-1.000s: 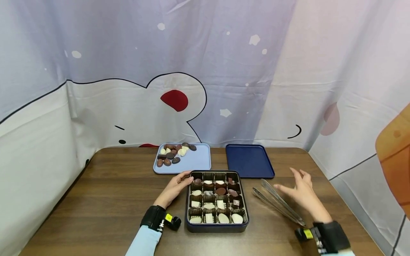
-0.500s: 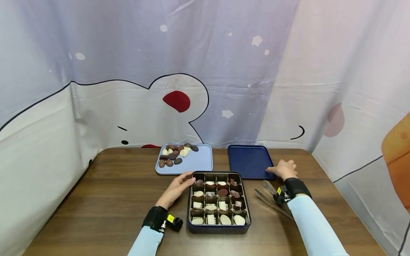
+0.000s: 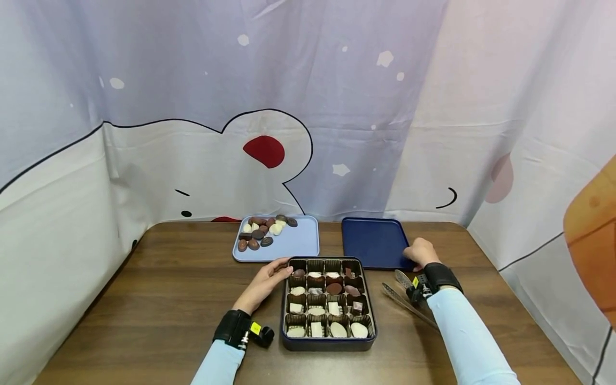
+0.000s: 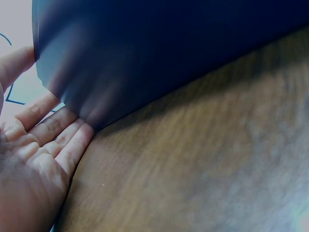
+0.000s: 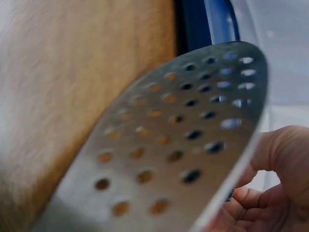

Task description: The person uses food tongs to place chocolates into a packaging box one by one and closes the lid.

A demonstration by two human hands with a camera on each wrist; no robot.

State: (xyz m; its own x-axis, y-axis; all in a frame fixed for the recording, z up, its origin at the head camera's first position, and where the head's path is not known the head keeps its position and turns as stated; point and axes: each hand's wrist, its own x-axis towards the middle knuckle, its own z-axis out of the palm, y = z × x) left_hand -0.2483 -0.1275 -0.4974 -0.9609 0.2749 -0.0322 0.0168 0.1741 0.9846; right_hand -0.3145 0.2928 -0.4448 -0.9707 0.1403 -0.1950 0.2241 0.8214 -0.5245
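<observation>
A dark navy box (image 3: 326,342) with a gold divided insert stands in the middle of the table; chocolates, many of them white, sit in its compartments. My left hand (image 3: 262,283) rests against the box's far left corner. In the left wrist view, the straight fingers (image 4: 53,128) touch its side. Behind and to the right lies a flat navy lid (image 3: 372,243). My right hand (image 3: 421,252) pinches the lid's near right corner with curled fingers, mostly hidden in the head view. Metal tongs (image 3: 404,300) with perforated tips lie below the right wrist, partly covered by the wrist camera.
A light blue tray (image 3: 293,246) at the back left holds several brown, dark and white chocolates on its left half. A printed curtain (image 3: 337,107) hangs behind the wooden table (image 3: 168,299).
My right hand has moved forward and left from above the tongs to the lid's corner, and its spread fingers have curled there. My left hand stays at the box.
</observation>
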